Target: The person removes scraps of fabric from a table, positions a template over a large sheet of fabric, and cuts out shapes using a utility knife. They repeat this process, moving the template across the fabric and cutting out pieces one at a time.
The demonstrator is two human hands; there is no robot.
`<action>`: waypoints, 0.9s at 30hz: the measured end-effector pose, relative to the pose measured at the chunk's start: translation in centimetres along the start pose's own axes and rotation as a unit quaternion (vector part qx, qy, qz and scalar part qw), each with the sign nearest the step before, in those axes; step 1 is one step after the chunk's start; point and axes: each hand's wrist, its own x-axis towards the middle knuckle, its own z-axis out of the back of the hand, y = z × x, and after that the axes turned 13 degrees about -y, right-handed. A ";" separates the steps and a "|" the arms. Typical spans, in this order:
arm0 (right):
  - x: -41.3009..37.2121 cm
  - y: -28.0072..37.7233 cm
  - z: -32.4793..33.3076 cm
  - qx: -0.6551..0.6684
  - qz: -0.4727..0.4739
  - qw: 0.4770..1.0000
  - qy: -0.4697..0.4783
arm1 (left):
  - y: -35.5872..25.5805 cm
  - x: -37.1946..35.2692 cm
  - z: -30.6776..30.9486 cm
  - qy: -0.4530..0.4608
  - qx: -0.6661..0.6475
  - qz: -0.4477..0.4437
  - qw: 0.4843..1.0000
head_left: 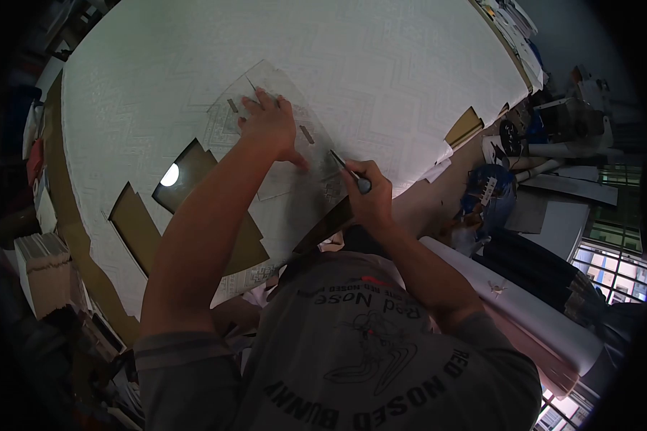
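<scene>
A clear template (305, 115) with curved edges and narrow slots lies flat on a white patterned sheet (381, 86). My left hand (269, 129) presses down on the template, fingers spread and thumb stretched toward its right side. In my right hand (370, 190) is a slim knife (336, 157) with a dark pointed end and a rounded grey-blue handle end. Its tip is right at the template's right edge. The fingers are wrapped round the handle and cover its middle.
Cut-outs in the sheet bare the brown board (140, 230) on the left and near my body. Stacked cut pieces (43, 262) stand at the left. To the right are large rolls of material (546, 323), a blue bag (490, 190) and a dark machine (571, 118).
</scene>
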 end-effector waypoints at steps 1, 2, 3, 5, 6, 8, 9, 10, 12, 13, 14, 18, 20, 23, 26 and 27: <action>0.2 0.4 0.4 -0.015 -0.027 0.999 0.021 | 0.1 -0.2 -0.1 -0.004 -0.001 0.000 1.000; 0.7 0.7 0.8 -0.012 -0.028 0.999 0.027 | 0.2 -0.3 -0.1 -0.001 -0.001 0.006 1.000; 1.5 0.9 1.4 -0.021 -0.032 0.998 0.040 | 0.2 -0.3 0.0 -0.006 -0.004 0.001 1.000; 3.0 0.2 2.2 -0.025 -0.036 0.997 0.059 | 0.3 -0.4 0.1 -0.008 -0.005 0.004 1.000; 3.9 -0.4 2.4 0.003 -0.015 0.998 0.060 | 0.4 -0.4 0.2 -0.011 -0.005 0.001 1.000; 5.7 -1.4 3.0 0.034 0.002 0.997 0.063 | 0.2 -0.5 0.0 -0.010 -0.004 0.000 1.000; 6.9 -1.7 3.3 0.038 0.028 0.993 0.107 | 0.2 -0.5 0.0 -0.015 -0.002 -0.002 1.000; 8.0 -1.9 3.5 0.043 0.053 0.986 0.152 | 0.3 -0.5 -0.1 -0.019 0.000 -0.004 1.000; 10.2 -1.8 3.8 0.042 0.055 0.975 0.213 | 0.3 -0.4 -0.4 -0.019 0.003 0.000 1.000; 11.2 -1.7 3.9 0.036 0.058 0.961 0.269 | 0.3 -0.4 -0.5 -0.022 0.004 -0.003 1.000; 12.2 -1.5 3.8 0.040 0.057 0.959 0.273 | 0.4 -0.4 -0.5 -0.019 0.006 0.002 1.000; 15.5 -0.4 3.6 0.005 0.089 0.912 0.401 | 0.4 -0.5 -0.7 -0.030 -0.006 0.006 1.000; 16.5 -0.2 3.2 0.003 0.100 0.897 0.431 | 0.4 -0.6 -0.7 -0.031 -0.010 0.012 0.999; 17.4 -0.6 2.8 -0.006 0.087 0.873 0.481 | 0.2 -0.5 -0.8 -0.037 -0.008 0.018 0.999; 18.0 -0.8 2.4 0.038 0.154 0.863 0.480 | 0.2 -0.5 -0.7 -0.033 -0.007 0.023 0.999; 18.3 -0.4 2.4 0.006 0.126 0.855 0.504 | 0.2 -0.5 -0.6 -0.031 -0.006 0.024 0.999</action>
